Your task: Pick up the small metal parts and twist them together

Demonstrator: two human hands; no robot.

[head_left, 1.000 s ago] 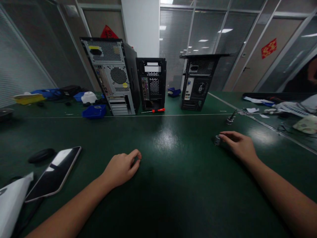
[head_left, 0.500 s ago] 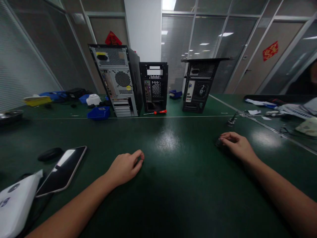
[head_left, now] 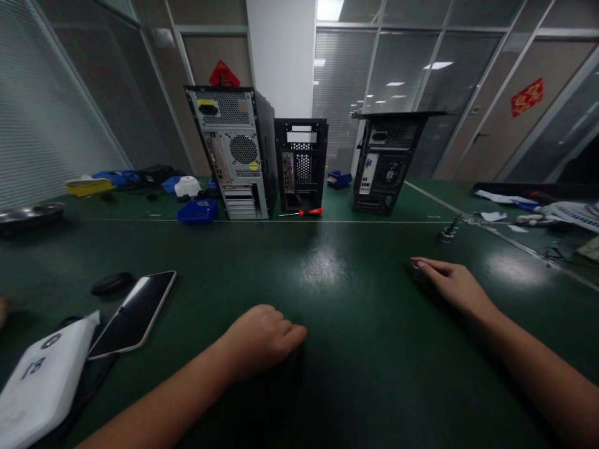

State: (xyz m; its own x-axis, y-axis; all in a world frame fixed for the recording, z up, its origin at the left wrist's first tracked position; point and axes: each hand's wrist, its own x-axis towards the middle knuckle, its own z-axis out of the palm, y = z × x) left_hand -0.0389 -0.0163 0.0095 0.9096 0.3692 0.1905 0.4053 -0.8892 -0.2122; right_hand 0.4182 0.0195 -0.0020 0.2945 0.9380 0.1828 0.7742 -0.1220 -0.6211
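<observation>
My left hand rests on the green table near its front, fingers curled under into a loose fist with nothing visible in it. My right hand lies on the table to the right, fingertips pinched around a small dark metal part that is mostly hidden by the fingers. A phone lies face up to the left of my left hand.
Three computer cases stand at the back: a grey one, a small black one and another black one. A red-handled screwdriver, blue bin, white pouch, black oval object and small metal piece lie around.
My left hand slid right and toward me, its fingers curling under. My right hand stayed on the small part. The view shifted a little to the left.
</observation>
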